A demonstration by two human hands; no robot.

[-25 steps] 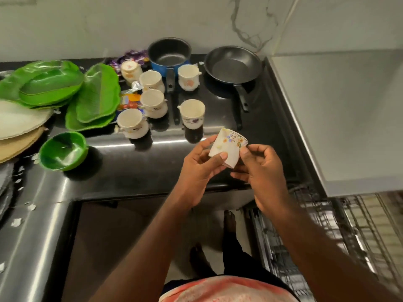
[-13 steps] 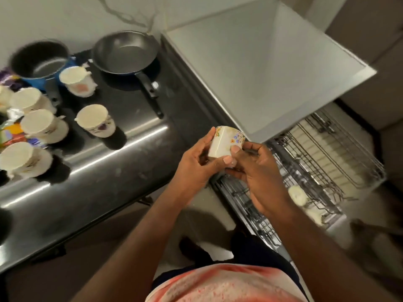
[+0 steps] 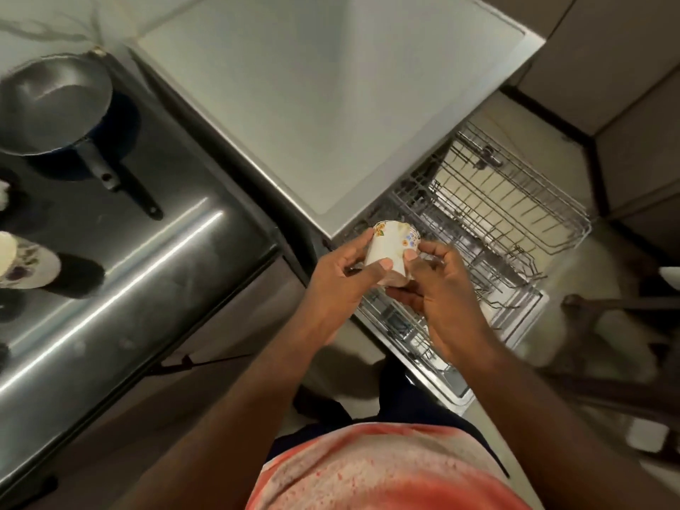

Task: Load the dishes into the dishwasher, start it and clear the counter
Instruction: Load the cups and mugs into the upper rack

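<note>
Holding white floral cup (image 3: pixel 392 252) in both grips at centre frame, over the pulled-out dishwasher racks. Left grip (image 3: pixel 342 285) wrapped round the cup's side, thumb across the front. Right grip (image 3: pixel 441 300) pinching the opposite side, thumb by the flower band, fingers curled beneath. Cup tilted, flower band on its upper end, clear of the racks and not touching the surface.

Looking at the surface (image 3: pixel 165 252): dark, glossy, running from lower left to upper left, with long bright reflected streaks. Frying pan (image 3: pixel 51 104) resting on it at upper left, handle pointing toward lower right. Second floral cup (image 3: pixel 22 263) at left edge, cut off by the frame, well apart from the pan.

Butting against the surface's right side: pale grey flat top (image 3: pixel 331 104) filling upper centre. Below it, upper wire rack (image 3: pixel 515 200) extended at centre right, lower wire rack (image 3: pixel 404 325) partly hidden under the grips. Rack contents too blurred to tell.

Rounding out the room: beige cabinet fronts (image 3: pixel 607 49) at upper right, pale floor (image 3: pixel 574 259) beside the racks, blurred brown wooden furniture (image 3: pixel 618 311) at right edge, type unclear. Red-and-white shirt (image 3: pixel 368 473) at bottom centre.
</note>
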